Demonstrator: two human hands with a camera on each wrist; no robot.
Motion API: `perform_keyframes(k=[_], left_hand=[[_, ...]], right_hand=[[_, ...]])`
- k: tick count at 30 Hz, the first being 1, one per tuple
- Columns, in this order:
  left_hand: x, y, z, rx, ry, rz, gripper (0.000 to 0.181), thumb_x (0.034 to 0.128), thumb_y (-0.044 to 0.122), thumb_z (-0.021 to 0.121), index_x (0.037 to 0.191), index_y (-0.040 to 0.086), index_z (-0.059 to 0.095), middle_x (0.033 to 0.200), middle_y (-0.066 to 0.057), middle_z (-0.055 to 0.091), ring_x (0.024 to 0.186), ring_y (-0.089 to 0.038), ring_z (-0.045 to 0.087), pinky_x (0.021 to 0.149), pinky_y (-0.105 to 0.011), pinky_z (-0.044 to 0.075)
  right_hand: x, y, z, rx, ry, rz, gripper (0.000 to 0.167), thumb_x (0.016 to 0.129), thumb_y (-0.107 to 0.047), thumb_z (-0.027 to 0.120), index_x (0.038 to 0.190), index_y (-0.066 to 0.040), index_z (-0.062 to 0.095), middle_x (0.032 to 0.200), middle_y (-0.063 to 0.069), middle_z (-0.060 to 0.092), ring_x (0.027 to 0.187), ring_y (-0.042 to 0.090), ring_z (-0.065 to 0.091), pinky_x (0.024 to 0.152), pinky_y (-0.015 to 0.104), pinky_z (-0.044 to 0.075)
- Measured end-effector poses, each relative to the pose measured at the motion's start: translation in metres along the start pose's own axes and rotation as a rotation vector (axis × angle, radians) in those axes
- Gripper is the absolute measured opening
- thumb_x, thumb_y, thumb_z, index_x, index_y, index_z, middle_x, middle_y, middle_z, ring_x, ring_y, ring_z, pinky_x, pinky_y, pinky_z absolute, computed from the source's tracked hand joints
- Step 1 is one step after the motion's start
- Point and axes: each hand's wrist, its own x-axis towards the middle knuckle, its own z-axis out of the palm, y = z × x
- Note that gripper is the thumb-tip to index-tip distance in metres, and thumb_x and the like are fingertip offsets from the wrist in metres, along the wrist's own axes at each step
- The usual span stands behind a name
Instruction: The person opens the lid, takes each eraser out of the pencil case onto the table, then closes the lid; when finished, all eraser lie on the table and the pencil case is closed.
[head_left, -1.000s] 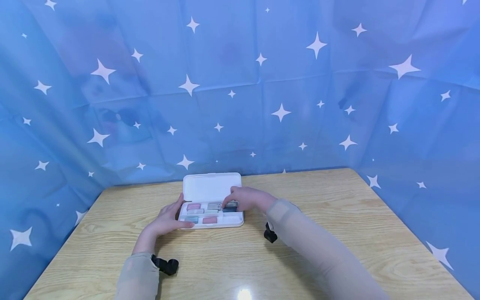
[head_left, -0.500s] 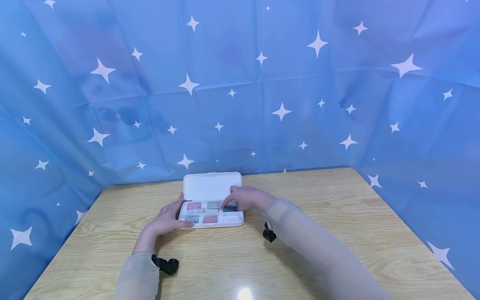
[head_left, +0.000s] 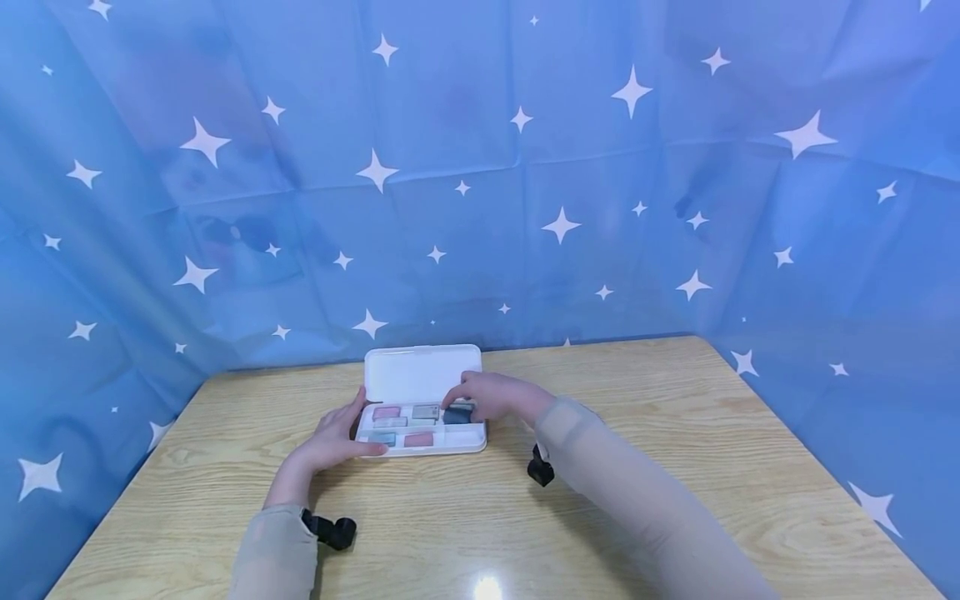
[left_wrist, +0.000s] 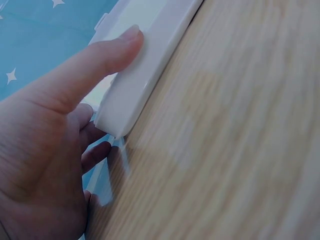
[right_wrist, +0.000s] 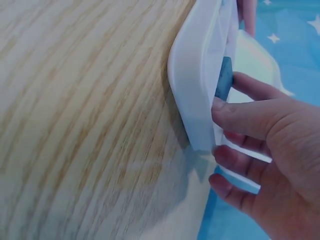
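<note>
A white hinged case (head_left: 423, 375) stands with its lid raised near the table's back edge. My left hand (head_left: 330, 437) holds the left end, its thumb (left_wrist: 112, 55) along the front wall and fingers around the end. My right hand (head_left: 498, 396) reaches into the tray's right end, where thumb and index finger pinch a dark blue-grey rectangular block (right_wrist: 225, 77). In the right wrist view that block is tilted up from the tray. Other small blocks lie in the tray: two pink (head_left: 387, 412), a grey (head_left: 426, 412), a pale one (head_left: 391, 422) and a teal one (head_left: 385, 438).
The case rests on a wood-grain table (head_left: 450, 517). A blue cloth with white stars (head_left: 480, 208) hangs behind and at both sides. Black wrist cameras (head_left: 345, 533) sit on both wrists.
The dark block has tilted slightly in my right fingers and shifted a little leftward. My left hand stays on the case, which has hardly moved.
</note>
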Motion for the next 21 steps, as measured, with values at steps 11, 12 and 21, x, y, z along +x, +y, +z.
perform_keyframes(k=[11,12,21], left_hand=[[0.000,0.004,0.000,0.014,0.005,0.012,0.117,0.0755,0.051,0.078,0.157,0.012,0.004,0.157,-0.025,0.015,0.139,-0.048,0.011,0.108,-0.065,0.015],[0.000,0.004,0.000,0.017,0.004,0.013,0.117,0.0755,0.052,0.078,0.157,0.012,0.004,0.157,-0.025,0.015,0.139,-0.048,0.011,0.108,-0.065,0.015],[-0.002,0.002,-0.001,0.011,0.005,0.015,0.118,0.0750,0.052,0.078,0.157,0.012,0.003,0.157,-0.025,0.014,0.139,-0.048,0.011,0.108,-0.065,0.016]], right_hand=[[-0.024,0.010,0.002,0.266,0.146,-0.032,0.048,0.092,0.001,0.061,0.137,-0.015,0.053,0.115,0.006,0.060,0.096,0.018,0.059,0.084,0.033,0.048],[-0.028,0.012,0.003,0.290,0.157,-0.027,0.048,0.093,0.001,0.059,0.137,-0.015,0.052,0.116,0.007,0.060,0.094,0.018,0.060,0.083,0.033,0.049],[-0.057,0.016,0.010,0.458,0.243,-0.006,0.047,0.095,0.001,0.055,0.140,-0.009,0.047,0.102,0.004,0.063,0.088,0.019,0.062,0.077,0.036,0.049]])
